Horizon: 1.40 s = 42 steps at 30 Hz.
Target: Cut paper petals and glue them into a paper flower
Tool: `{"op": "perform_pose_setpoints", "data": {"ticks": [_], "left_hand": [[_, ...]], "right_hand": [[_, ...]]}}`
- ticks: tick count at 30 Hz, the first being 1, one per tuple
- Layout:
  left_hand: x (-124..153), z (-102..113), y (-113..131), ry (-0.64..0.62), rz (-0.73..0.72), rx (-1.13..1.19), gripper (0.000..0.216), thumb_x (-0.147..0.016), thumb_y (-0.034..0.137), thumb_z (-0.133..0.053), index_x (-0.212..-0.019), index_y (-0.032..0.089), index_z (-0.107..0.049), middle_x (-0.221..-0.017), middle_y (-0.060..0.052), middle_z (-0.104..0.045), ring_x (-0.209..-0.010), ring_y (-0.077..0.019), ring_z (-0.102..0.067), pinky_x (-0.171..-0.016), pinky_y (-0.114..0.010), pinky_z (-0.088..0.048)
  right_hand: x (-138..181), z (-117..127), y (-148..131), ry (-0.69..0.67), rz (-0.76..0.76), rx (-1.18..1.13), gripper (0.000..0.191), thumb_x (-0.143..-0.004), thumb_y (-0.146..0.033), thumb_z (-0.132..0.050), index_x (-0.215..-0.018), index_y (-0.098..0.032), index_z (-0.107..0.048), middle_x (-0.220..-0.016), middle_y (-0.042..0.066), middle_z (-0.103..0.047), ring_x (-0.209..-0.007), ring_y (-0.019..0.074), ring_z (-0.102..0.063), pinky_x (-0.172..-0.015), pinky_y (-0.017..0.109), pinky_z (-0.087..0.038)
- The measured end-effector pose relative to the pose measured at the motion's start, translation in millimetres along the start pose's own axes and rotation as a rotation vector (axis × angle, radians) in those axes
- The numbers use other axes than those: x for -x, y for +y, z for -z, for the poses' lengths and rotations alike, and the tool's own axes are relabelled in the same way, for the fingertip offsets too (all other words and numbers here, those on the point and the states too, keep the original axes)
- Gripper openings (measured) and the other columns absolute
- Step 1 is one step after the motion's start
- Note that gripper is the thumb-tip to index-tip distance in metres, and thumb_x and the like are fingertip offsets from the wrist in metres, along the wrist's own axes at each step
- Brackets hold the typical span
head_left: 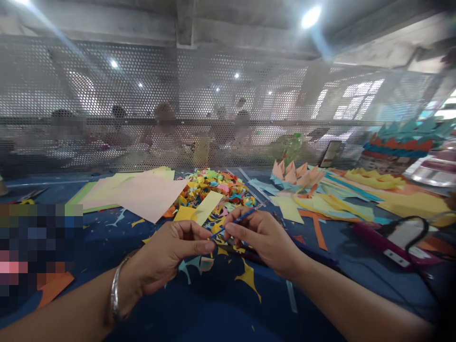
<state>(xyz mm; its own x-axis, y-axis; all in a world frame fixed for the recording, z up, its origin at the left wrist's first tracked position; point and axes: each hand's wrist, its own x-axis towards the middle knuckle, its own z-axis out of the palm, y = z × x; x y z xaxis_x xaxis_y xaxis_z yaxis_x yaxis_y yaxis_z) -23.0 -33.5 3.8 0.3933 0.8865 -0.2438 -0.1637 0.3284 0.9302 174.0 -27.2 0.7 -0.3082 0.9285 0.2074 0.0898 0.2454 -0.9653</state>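
Observation:
A narrow blue strip (218,232), probably paper, is stretched between my two hands over the middle of the table. My left hand (178,249), with a silver bangle at the wrist, pinches its lower left end between thumb and index finger. A little to the right, my right hand (261,237) pinches the same strip, which runs on up over the fingers. Beneath and behind the hands are a pale yellow paper piece (210,205) and a heap of small curled colored paper bits (213,178). A yellow paper scrap (248,280) lies closer to me on the cloth.
Paper sheets (142,190) are stacked at the left. To the right stand a peach folded-paper piece (297,175), a yellow one (374,179) and a magenta power strip (395,247) with black cables. A perforated metal screen (142,95) closes off the back; a phone (330,153) leans there.

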Motion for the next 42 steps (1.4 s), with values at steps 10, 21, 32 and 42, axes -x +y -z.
{"op": "perform_pose_setpoints", "data": {"ticks": [10, 21, 32, 42], "left_hand": [[0.9, -2.7, 5.9, 0.013, 0.036, 0.065, 0.013, -0.065, 0.021, -0.076, -0.065, 0.011, -0.067, -0.07, -0.005, -0.068, -0.066, -0.0122, -0.061, -0.068, -0.025, -0.048], [1.6, -1.5, 6.0, 0.037, 0.018, 0.023, 0.019, -0.056, 0.019, -0.081, -0.068, 0.013, -0.068, -0.068, -0.004, -0.067, -0.062, -0.0117, -0.059, -0.061, -0.023, -0.045], [1.4, -1.3, 4.5, 0.052, -0.042, -0.058, 0.021, -0.055, 0.017, -0.082, -0.068, 0.014, -0.067, -0.066, -0.002, -0.065, -0.06, -0.0119, -0.058, -0.06, -0.024, -0.044], [-0.4, -0.9, 4.0, 0.049, -0.042, -0.047, 0.022, -0.055, 0.016, -0.081, -0.071, 0.014, -0.066, -0.068, -0.001, -0.064, -0.063, -0.0118, -0.058, -0.063, -0.024, -0.044]], "right_hand": [[1.7, 0.2, -0.4, -0.036, 0.03, 0.023, 0.018, -0.08, -0.037, -0.059, -0.083, -0.019, -0.055, -0.068, 0.0, -0.059, -0.058, 0.0113, -0.049, -0.056, 0.027, -0.04], [2.8, -0.1, 2.0, -0.07, 0.024, 0.028, 0.015, -0.081, -0.034, -0.059, -0.084, -0.019, -0.057, -0.062, -0.004, -0.05, -0.054, 0.0095, -0.043, -0.051, 0.025, -0.034], [3.1, -1.8, 0.6, -0.055, 0.004, 0.007, 0.019, -0.078, -0.036, -0.063, -0.072, -0.019, -0.058, -0.065, -0.001, -0.058, -0.054, 0.0096, -0.047, -0.052, 0.024, -0.038], [0.8, -0.7, 2.4, -0.07, -0.036, 0.007, 0.022, -0.077, -0.041, -0.062, -0.073, -0.02, -0.056, -0.065, -0.001, -0.059, -0.051, 0.0097, -0.047, -0.051, 0.025, -0.037]]}}
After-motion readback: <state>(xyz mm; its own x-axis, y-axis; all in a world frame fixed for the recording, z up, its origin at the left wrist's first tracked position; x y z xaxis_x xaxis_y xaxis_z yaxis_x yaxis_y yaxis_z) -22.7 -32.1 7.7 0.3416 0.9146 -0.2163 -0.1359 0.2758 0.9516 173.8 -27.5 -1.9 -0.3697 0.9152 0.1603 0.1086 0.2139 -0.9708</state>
